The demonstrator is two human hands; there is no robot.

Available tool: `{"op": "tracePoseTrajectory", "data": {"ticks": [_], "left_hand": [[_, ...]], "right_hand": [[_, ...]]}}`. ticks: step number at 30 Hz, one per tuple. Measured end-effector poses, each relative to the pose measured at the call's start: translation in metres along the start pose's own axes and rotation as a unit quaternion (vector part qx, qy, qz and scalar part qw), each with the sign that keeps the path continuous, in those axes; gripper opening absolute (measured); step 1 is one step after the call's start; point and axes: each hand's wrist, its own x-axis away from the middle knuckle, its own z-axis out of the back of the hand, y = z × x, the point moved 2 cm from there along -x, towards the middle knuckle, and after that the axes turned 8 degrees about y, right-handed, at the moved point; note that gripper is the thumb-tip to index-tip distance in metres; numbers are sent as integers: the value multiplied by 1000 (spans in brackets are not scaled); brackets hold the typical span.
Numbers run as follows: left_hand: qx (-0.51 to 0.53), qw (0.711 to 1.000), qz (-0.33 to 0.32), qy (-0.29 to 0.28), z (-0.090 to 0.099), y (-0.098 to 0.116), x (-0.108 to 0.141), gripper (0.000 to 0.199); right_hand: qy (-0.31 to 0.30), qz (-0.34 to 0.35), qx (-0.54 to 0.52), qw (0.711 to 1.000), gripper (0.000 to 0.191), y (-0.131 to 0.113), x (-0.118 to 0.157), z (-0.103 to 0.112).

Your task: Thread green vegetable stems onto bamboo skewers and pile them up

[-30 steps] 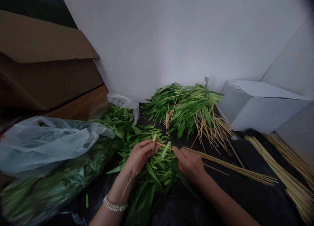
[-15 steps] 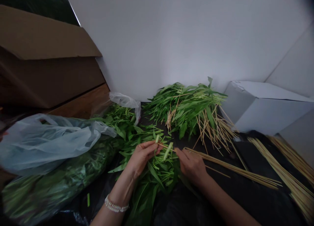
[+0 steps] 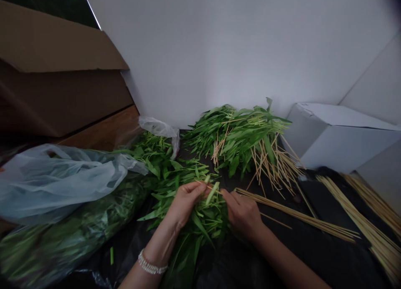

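Between my hands a thin wooden skewer (image 3: 218,191) runs through pale green vegetable stems (image 3: 212,193). My left hand (image 3: 187,202), with a beaded bracelet on its wrist, is closed in a pinch on a leafy green's stem (image 3: 207,179) near the skewer's left end. The skewer's right end is in the closed fingers of my right hand (image 3: 242,211), which partly hide it. Right below and behind the hands spread long-leaved greens (image 3: 200,228). Several more skewers (image 3: 291,209) lie just right of my right hand.
Skewered greens (image 3: 241,130) are heaped by the white wall. Loose skewer bundles (image 3: 351,209) and a white box (image 3: 347,134) are on the right. At left are a plastic bag (image 3: 62,180), wrapped greens (image 3: 72,234) and a cardboard box (image 3: 62,101). Black sheeting (image 3: 297,255) covers the surface.
My left hand has shifted slightly right, closer to my right hand. The stem at its fingertips has moved right along the skewer, nearer the other stem. Both hands keep their hold.
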Motion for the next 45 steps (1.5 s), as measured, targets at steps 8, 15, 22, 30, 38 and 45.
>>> {"op": "tracePoseTrajectory", "data": {"ticks": [8, 15, 22, 30, 38, 45], "left_hand": [[-8, 1000, -5, -29, -9, -4, 2, 43], [-48, 997, -62, 18, 13, 12, -2, 39], [-356, 900, -252, 10, 9, 12, -3, 15], [-530, 782, -316, -86, 5, 14, 2, 10], [-529, 772, -338, -100, -9, 8, 9, 12], [-522, 766, -312, -210, -21, 10, 22, 16]], "right_hand": [[9, -4, 44, 999, 31, 12, -3, 4], [120, -80, 127, 981, 26, 50, -5, 23], [93, -154, 114, 977, 28, 75, 5, 25], [63, -169, 85, 980, 34, 63, 0, 24], [96, -169, 59, 979, 32, 53, -7, 31], [98, -172, 61, 978, 33, 55, -6, 30]]}}
